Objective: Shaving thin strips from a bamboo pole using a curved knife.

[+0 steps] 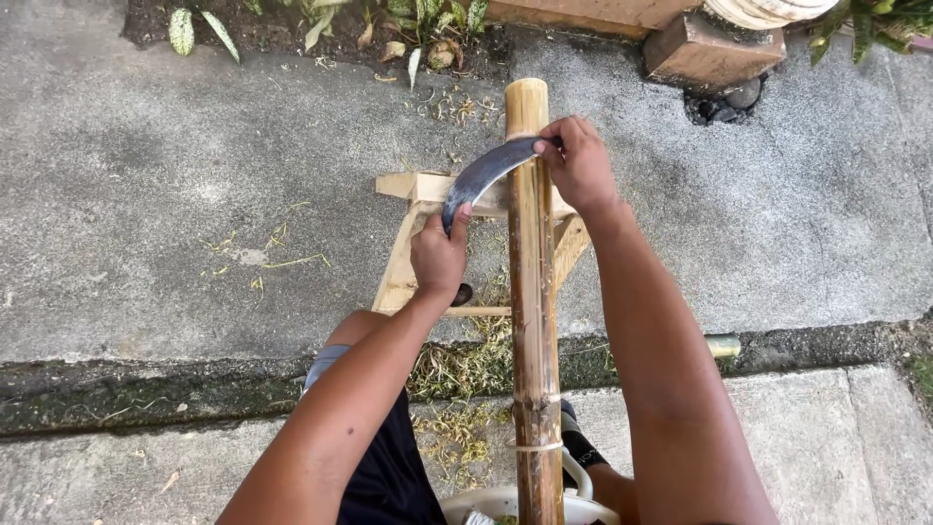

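A long bamboo pole (531, 321) runs away from me, resting on a small wooden stand (400, 270). A curved dark metal blade (481, 177) lies across the pole near its far end. My left hand (439, 257) grips the blade's near end, thumb pressed on the metal. My right hand (577, 161) closes over the blade's far end, just right of the pole. Both hands press the blade against the bamboo's surface.
Greenish bamboo shavings (465, 369) litter the concrete under the stand. A white bowl-like container (496, 504) sits at the bottom by my knees. Plants in soil (321, 21) and a stone block (712, 49) line the far edge. A mossy crack (146, 399) crosses the pavement.
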